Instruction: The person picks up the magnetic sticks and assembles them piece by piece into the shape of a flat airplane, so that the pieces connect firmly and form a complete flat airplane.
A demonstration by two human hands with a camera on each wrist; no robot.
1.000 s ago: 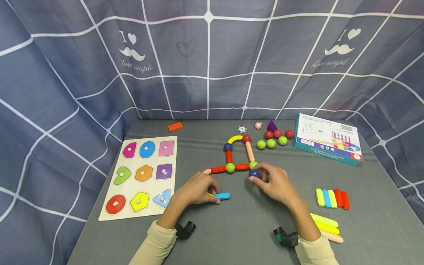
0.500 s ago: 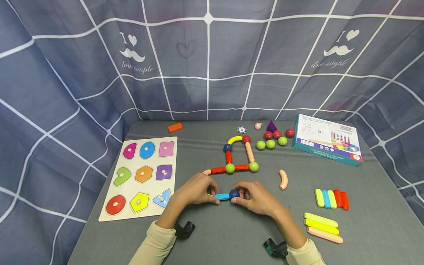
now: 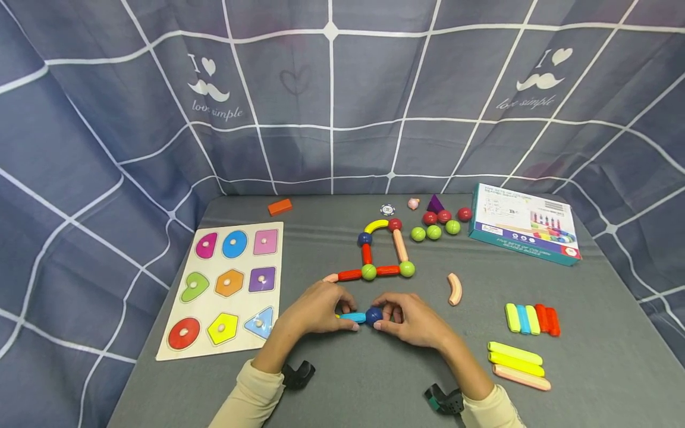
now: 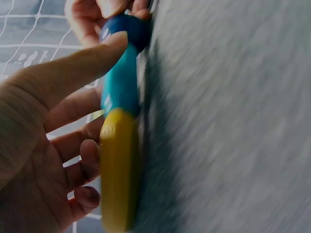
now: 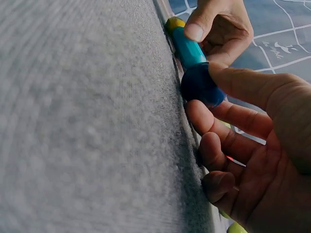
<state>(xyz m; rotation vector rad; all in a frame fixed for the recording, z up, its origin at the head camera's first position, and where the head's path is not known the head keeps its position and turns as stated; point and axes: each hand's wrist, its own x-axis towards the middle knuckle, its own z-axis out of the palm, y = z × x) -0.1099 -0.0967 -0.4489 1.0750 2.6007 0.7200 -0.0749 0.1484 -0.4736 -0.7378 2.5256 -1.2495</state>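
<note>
My left hand (image 3: 319, 306) pinches a light-blue rod (image 4: 120, 82) between thumb and fingers, low over the grey table. Joined end to end with that rod is a yellow rod (image 4: 118, 170), mostly hidden by the hand in the head view. A dark blue ball (image 5: 199, 86) sits against the rod's right end, and my right hand (image 3: 412, 320) grips it with thumb and fingertips. Just beyond both hands lies a figure of joined rods and balls, including a red rod (image 3: 387, 270), a green ball (image 3: 407, 269) and a curved yellow piece (image 3: 376, 225).
At left lies a wooden shape puzzle board (image 3: 209, 321). Right of my hands are a curved peach piece (image 3: 455, 289), short rods (image 3: 532, 320) and long rods (image 3: 518, 366). Loose green balls (image 3: 434, 232) and red balls (image 3: 443, 216) lie near a toy box (image 3: 524, 223) at the back.
My right hand has brought the dark blue ball left and nearer, from beside the green ball to the light-blue rod's end. My left hand has stayed nearly still. The curved peach piece is now uncovered.
</note>
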